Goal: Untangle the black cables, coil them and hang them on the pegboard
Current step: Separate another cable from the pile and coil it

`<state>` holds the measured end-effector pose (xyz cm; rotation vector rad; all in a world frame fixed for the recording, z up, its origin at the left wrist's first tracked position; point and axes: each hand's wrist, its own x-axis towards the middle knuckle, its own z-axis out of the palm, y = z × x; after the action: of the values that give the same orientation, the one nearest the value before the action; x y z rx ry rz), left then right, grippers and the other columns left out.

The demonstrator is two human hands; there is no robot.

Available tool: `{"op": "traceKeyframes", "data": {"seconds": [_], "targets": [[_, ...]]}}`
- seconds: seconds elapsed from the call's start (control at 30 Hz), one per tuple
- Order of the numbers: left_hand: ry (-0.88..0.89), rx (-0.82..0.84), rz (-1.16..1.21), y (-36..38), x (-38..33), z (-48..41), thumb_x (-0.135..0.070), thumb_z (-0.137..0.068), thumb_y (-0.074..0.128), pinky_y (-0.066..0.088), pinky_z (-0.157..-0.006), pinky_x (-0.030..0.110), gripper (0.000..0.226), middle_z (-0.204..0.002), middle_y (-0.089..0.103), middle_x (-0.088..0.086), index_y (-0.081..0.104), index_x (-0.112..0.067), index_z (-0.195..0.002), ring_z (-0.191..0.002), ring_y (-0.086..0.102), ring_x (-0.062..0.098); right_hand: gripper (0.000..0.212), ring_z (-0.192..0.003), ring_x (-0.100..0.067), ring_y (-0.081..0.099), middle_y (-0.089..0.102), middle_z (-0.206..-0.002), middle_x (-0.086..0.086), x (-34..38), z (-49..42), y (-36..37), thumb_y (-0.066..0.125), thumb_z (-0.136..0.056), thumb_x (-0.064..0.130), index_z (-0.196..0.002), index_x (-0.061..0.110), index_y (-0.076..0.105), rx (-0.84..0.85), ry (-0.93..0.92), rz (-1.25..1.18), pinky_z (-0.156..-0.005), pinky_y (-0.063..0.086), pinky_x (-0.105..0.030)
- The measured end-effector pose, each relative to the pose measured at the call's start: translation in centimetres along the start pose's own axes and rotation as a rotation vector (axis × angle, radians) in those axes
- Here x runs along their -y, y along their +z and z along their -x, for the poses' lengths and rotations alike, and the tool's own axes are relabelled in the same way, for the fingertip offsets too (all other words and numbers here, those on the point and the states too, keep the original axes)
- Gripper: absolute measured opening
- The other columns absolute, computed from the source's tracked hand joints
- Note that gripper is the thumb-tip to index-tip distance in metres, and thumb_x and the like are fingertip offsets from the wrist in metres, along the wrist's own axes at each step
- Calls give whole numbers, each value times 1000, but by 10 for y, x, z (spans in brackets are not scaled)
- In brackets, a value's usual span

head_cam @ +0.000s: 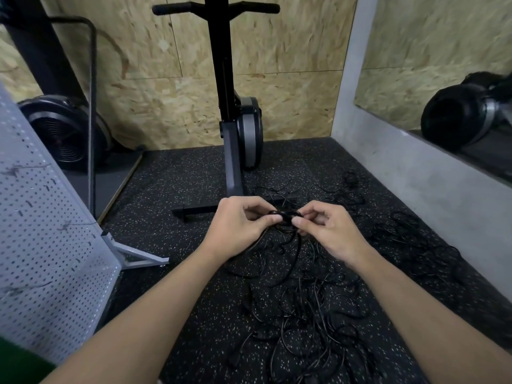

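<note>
Between my two hands I hold a small coil of black cable (285, 217) above the floor. My left hand (241, 225) pinches its left side with thumb and fingers curled. My right hand (324, 228) pinches its right side. A loose strand hangs from the coil down into a tangle of black cables (310, 309) spread over the speckled rubber floor. More black cable lies at the right by the wall (410, 242). The white pegboard (41, 245) stands at the left edge, with a few dark pegs in it.
A black exercise machine (235, 151) stands upright just beyond my hands, its base bar on the floor. A fan wheel (63, 131) sits at the back left. A grey concrete wall (415, 173) with a mirror runs along the right. The pegboard's metal foot (138, 259) juts out.
</note>
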<state>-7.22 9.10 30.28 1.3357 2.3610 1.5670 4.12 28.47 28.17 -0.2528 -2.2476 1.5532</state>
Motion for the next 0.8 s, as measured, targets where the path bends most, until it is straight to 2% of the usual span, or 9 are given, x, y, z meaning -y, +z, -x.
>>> {"op": "traceKeyframes", "data": {"seconds": [0.1, 0.17, 0.27, 0.37, 0.47, 0.57, 0.63, 0.73, 0.8], "targets": [[-81, -30, 44, 1, 5, -3, -21, -87, 84, 62, -81, 26, 9, -83, 78, -12, 79, -28, -86, -81, 75, 5, 2, -73, -17, 71, 70, -81, -9, -1, -2, 2, 74, -94, 7, -93, 8, 74, -32, 92, -128, -72, 59, -25], [-130, 16, 74, 1, 10, -4, -20, -90, 82, 60, -79, 27, 7, -84, 78, -8, 77, -25, -87, -80, 75, 9, 6, -72, -18, 67, 67, -77, -2, -4, -3, 4, 72, -97, 10, -91, 11, 75, -34, 142, -142, -71, 59, -29], [-139, 126, 11, 2, 16, -3, -19, -94, 77, 53, -72, 26, 7, -84, 75, -5, 72, -21, -90, -75, 71, 12, 8, -75, -13, 63, 68, -79, 2, -7, -1, 3, 70, -98, 23, -92, 21, 73, 26, 124, 35, -76, 54, -31], [-52, 251, -36, 2, 15, 1, -11, -94, 75, 57, -85, 25, 15, -95, 75, -7, 71, -24, -101, -91, 73, 8, 18, -76, -10, 61, 67, -79, 2, -8, 5, 3, 67, -97, 43, -88, 27, 68, 153, 53, 194, -77, 48, -36], [56, 255, -163, 3, 9, 3, -20, -88, 83, 54, -88, 19, 15, -96, 76, -14, 79, -25, -102, -95, 70, 1, 25, -66, -7, 51, 57, -68, 11, -8, 7, 6, 61, -99, 50, -83, 31, 64, 224, 29, 318, -68, 42, -35], [40, 177, -200, 2, 4, 0, -26, -86, 85, 55, -83, 22, 12, -89, 77, -15, 83, -23, -97, -86, 69, -2, 25, -64, -7, 51, 56, -67, 11, -3, 8, 9, 60, -101, 47, -83, 30, 64, 166, 12, 350, -67, 40, -34], [42, 144, -239, 0, 4, -3, -27, -88, 83, 57, -81, 27, 7, -86, 76, -16, 82, -24, -95, -82, 69, -1, 26, -61, -8, 57, 64, -71, 4, -1, 6, 10, 60, -102, 45, -83, 29, 68, 69, 67, 314, -69, 46, -34], [-9, 65, -212, 4, 4, -5, -26, -91, 80, 58, -79, 32, 5, -85, 74, -13, 76, -23, -92, -80, 69, 3, 29, -69, -20, 74, 76, -91, -6, -4, -2, 11, 63, -101, 43, -82, 23, 75, -90, 265, 74, -84, 60, -49], [-49, 25, -195, 9, 6, -6, -23, -93, 78, 57, -79, 33, 6, -84, 73, -11, 72, -22, -91, -80, 68, 4, 30, -82, -25, 74, 77, -102, -7, -3, -5, 13, 62, -103, 37, -86, 16, 76, -129, 353, -79, -85, 62, -48]]}}
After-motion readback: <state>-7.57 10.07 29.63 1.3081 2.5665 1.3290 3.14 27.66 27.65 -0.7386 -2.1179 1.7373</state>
